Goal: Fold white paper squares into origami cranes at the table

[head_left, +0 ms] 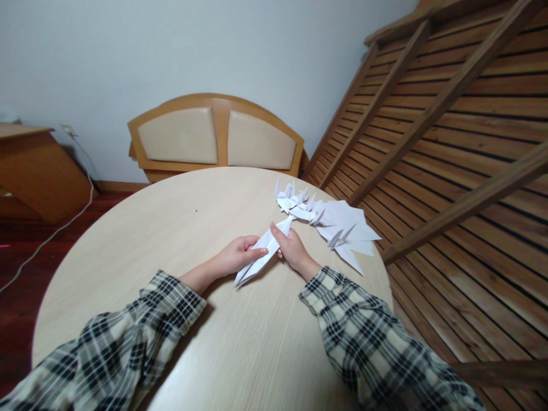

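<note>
A long, narrow piece of folded white paper [256,269] is held tilted above the table, one pointed end towards me and the other away to the right. My left hand [240,254] grips its left edge, thumb lying on top. On the right side, my right hand [293,249] pinches the upper part, with the thumb on the paper and the fingers beneath. Just beyond it, several folded white paper cranes [297,201] stand in a cluster. Another folded paper piece [341,237] lies on loose white sheets [349,220] to the right.
The round, light wooden table [149,228] spreads under my arms. A wooden headboard with cream panels [180,136] stands behind it. Slatted wooden boards [449,171] lean along the right side. At the left are a wooden desk [29,165] and a white cable [55,234].
</note>
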The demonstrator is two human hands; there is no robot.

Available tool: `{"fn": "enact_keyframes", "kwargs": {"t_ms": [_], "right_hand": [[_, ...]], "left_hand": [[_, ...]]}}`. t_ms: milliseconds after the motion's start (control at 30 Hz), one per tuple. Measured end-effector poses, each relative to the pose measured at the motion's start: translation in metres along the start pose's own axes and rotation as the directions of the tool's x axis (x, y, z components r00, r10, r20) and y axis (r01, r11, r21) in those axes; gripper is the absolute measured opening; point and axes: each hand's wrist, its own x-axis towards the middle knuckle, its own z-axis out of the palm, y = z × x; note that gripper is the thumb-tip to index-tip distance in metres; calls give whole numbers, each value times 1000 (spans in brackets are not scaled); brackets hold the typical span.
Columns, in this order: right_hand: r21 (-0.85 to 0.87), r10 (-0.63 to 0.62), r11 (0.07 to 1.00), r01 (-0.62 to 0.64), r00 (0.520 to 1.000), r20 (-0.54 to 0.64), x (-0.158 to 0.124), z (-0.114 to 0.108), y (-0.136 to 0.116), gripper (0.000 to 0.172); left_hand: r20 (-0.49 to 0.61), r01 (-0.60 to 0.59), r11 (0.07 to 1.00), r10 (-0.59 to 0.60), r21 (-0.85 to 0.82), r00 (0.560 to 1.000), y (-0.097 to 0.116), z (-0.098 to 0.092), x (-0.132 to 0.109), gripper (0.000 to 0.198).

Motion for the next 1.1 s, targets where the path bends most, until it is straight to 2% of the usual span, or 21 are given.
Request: {"fn": "enact_keyframes", "kwargs": {"t_ms": [200,467,567,667,800,1100], "right_hand": [[1,-61,998,61,998,-26,5,-10,-2,53],[-9,-36,999,35,996,-76,9,-11,3,57],[-22,-84,996,82,990,-110,11,-15,3,55],[-36,-110,994,107,989,-95,12,-16,3,54],[-29,-97,995,94,991,-93,12,-16,4,55],[-65,-66,996,55,980,-189,14,-22,4,61]], "left_hand": [[2,8,1000,-8,24,1000,0,0,0,22],[28,48,996,-50,70,998,2,-1,0,26],[35,69,993,-72,91,997,2,-1,0,28],[36,76,993,-80,93,996,3,0,0,29],[31,74,993,-77,95,997,4,0,0,31],[47,81,992,-85,96,995,4,0,0,30]]}}
